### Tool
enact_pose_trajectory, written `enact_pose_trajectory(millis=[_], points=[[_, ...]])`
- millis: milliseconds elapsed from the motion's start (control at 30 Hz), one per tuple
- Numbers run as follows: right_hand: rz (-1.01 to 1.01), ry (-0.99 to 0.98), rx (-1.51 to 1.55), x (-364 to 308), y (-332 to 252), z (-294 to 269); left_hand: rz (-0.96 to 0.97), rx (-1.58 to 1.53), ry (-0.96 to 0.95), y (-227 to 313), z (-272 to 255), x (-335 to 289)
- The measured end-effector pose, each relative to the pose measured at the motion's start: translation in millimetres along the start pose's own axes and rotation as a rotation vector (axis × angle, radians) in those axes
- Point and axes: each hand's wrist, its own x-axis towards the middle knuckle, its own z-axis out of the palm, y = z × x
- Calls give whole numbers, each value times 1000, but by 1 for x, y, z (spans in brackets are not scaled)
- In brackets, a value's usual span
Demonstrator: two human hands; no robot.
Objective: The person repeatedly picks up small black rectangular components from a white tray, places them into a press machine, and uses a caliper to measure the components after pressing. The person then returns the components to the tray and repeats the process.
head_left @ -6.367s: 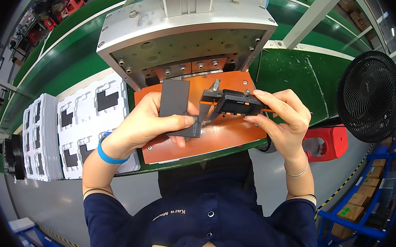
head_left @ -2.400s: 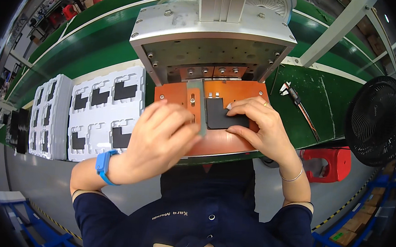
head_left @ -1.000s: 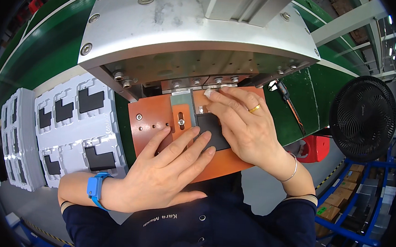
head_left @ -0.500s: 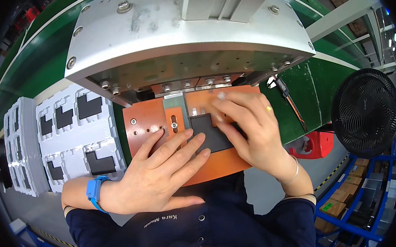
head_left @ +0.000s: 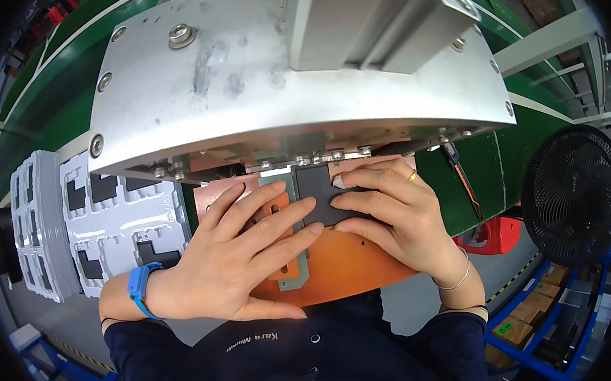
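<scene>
A flat black L-shaped piece (head_left: 315, 191) lies on the orange fixture plate (head_left: 357, 265), its far end close under the metal press head (head_left: 283, 107). Along its left side runs a grey-green metal strip (head_left: 292, 274). My left hand (head_left: 226, 266) is palm down with fingers spread, two fingertips at the piece's left edge. From the right, my right hand (head_left: 409, 222) grips the piece, its fingertips at the inner corner and the thumb by the near edge. White wrapping (head_left: 339, 181) covers one right fingertip. My fingers hide parts of the piece's outline.
At left, a white moulded tray (head_left: 122, 224) holds several black L-shaped pieces beside a stack of trays (head_left: 44, 225). On the green bench to the right are a digital caliper (head_left: 462, 173) and a black fan (head_left: 573, 193). A red object (head_left: 495, 235) sits near the bench's front edge.
The black piece has slid away from me, toward the press head. My right fingers have come down onto it. The left hand stays beside it. The whole view has shifted slightly.
</scene>
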Motion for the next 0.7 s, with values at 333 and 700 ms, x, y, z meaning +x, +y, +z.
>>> enact_pose_trajectory(millis=[333,700], points=[[32,-59,85,3,2,-3,-24,-15,13,2,3,1],[86,-79,99,3,-3,-4,-53,-55,-4,3,4,-1]])
